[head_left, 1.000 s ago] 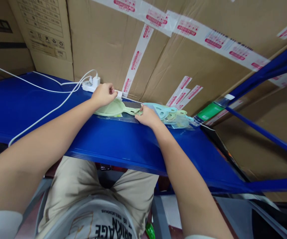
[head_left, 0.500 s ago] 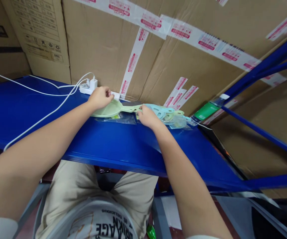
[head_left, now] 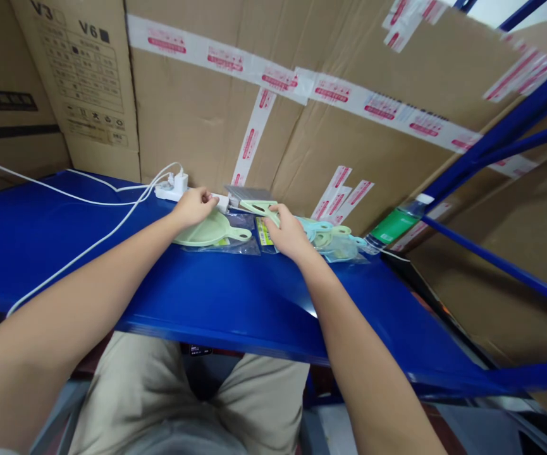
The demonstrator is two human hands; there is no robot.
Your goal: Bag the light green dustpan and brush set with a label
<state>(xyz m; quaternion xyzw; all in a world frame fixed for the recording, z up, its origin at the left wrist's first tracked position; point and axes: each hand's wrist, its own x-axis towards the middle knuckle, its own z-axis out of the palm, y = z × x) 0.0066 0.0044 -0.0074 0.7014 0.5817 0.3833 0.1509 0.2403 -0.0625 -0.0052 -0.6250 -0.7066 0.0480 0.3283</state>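
My left hand [head_left: 198, 207] is closed, its fingertips pinched together above the far rim of a light green round scoop with a handle [head_left: 207, 231]. Whether it grips that rim or something small, I cannot make out. The scoop lies on a clear plastic bag [head_left: 247, 245], handle pointing right. My right hand [head_left: 286, 232] is closed on a light green slotted handle [head_left: 258, 206], held raised above the shelf; its other end is hard to make out. Under and right of this hand lie blue and green handled utensils [head_left: 334, 234], partly in clear bags.
A white power strip [head_left: 169, 191] with plugs and a white cable [head_left: 107, 243] lies on the blue shelf [head_left: 192, 287]. Behind stands a large taped cardboard box [head_left: 192, 101]. A grey ribbed piece [head_left: 250, 194] rests against it. At right leans a green-labelled bottle [head_left: 399, 221].
My right hand has lifted the slotted green handle, separating it from the scoop's handle, which now shows free. My left hand stays by the scoop. The view has tilted up.
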